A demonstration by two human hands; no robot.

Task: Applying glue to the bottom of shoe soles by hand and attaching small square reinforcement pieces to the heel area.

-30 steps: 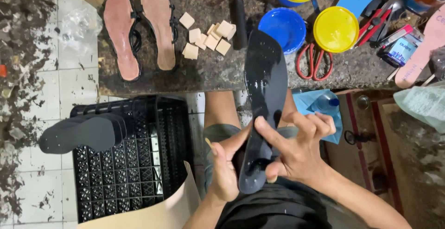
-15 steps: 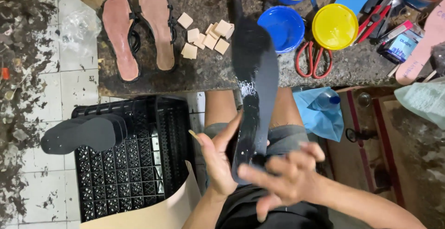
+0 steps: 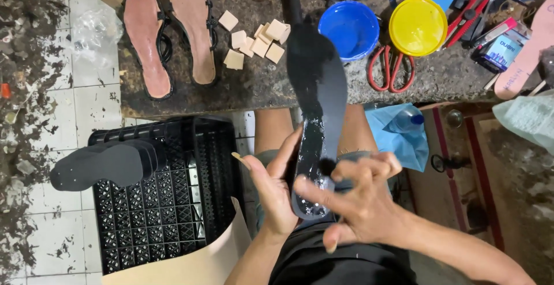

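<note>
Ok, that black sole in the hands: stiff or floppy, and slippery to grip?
The black sole is probably fairly stiff: gripped only at its near end by the left hand, it stands out without drooping. It looks thin, so likely light. The wet shiny patches under the right hand suggest a sticky or slippery face.

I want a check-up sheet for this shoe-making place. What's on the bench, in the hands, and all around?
Surface: rough dark stone bench, scuffed.
Job's things: long black rubber sole, shiny wet patches on its near end.
Clutter: two pink-lined sandals, small tan blocks, blue tub, yellow lid, red scissors.
Grippers: left hand supports the sole; right hand rubs it.
Cables: nothing seen.
Surroundings: black plastic crate bearing stacked soles, littered tile floor.
</note>
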